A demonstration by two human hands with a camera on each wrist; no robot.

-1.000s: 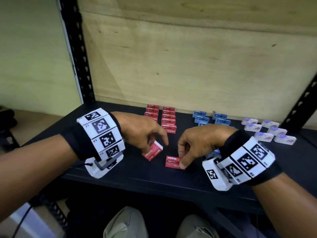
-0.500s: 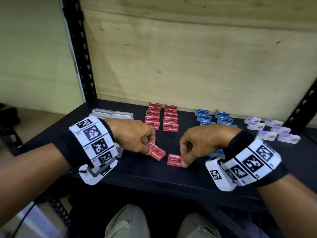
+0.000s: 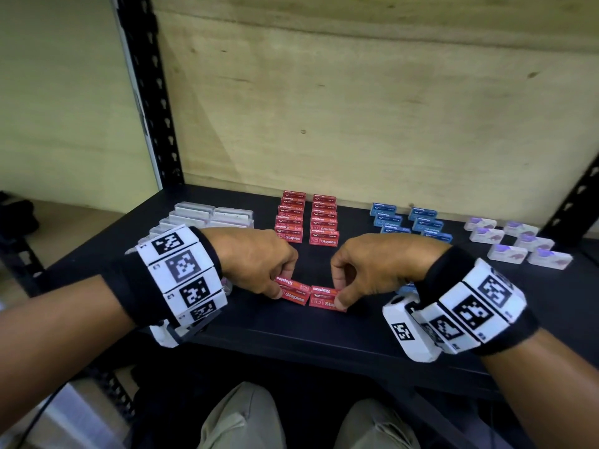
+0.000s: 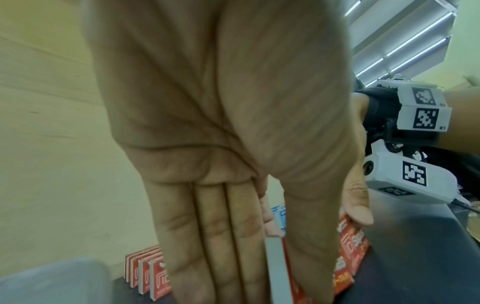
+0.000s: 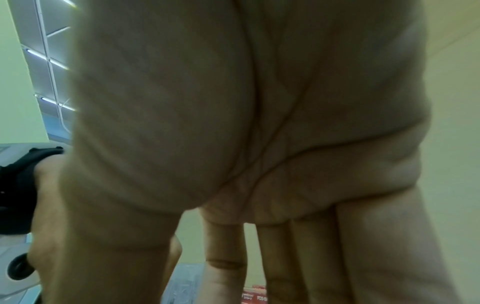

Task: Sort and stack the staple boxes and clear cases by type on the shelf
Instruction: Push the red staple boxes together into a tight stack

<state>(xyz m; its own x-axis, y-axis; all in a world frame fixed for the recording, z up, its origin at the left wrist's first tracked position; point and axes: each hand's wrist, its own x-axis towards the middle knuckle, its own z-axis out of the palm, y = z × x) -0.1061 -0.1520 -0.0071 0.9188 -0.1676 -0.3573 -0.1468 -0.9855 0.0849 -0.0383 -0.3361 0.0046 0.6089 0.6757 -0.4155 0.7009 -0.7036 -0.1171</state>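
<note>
Two red staple boxes lie side by side near the front of the black shelf. My left hand pinches the left red box between thumb and fingers; its grey end shows in the left wrist view. My right hand pinches the right red box. Behind them stand two rows of red staple boxes. Clear cases lie at the back left, blue staple boxes right of the red rows. The right wrist view shows mostly my palm.
Purple-and-white boxes sit at the far right of the shelf. A blue box lies partly hidden under my right wrist. Black uprights frame the shelf; a plywood back panel closes it. My knees are below the front edge.
My left hand has brought its red box from a tilted hold down next to the other red box. The right hand has stayed on its box, and the head view has tilted up.
</note>
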